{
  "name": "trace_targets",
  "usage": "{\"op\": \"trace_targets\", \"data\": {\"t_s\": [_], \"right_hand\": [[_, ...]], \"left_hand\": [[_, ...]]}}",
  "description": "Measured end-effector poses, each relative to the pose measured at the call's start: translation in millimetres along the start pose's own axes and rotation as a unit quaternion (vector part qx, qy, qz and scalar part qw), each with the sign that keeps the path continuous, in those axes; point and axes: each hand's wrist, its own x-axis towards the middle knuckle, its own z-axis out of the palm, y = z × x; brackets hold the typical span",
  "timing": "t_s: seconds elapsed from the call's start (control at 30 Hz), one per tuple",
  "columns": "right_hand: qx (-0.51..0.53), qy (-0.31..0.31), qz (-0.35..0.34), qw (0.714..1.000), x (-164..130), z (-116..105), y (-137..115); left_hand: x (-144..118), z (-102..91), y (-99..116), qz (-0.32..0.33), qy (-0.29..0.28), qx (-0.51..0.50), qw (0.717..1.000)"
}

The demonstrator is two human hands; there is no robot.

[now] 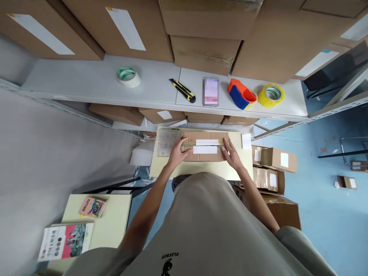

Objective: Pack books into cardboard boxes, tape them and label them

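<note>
Flat brown cardboard box with white labels (205, 147) lies at far edge of pale yellow table (161, 168). My left hand (178, 152) and right hand (231, 153) press its two ends, fingers spread flat, maybe holding taped flaps shut.

Flat, closed brown cardboard box (205, 147) with white labels, on table

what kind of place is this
Probably a packing or shipping stockroom. Stacked cardboard cartons fill a metal shelf, which also holds tape rolls and a box cutter. Both hands rest on a taped parcel.
</note>
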Motion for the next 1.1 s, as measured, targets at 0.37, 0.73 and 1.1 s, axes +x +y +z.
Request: {"op": "trace_targets", "data": {"t_s": [0.37,0.73,1.1], "right_hand": [[0.022,0.059,0.013,0.998,-15,14,-5],[0.104,0.125,0.047,0.986,-4,29,9],[0.112,0.135,0.025,0.984,-10,20,3]], "left_hand": [[-13,33.0,10,-0.042,0.110,-0.051,0.992],[-9,38.6,6,-0.059,0.132,-0.075,0.987],[-12,34.8,6,-0.087,0.134,-0.082,0.984]]}}
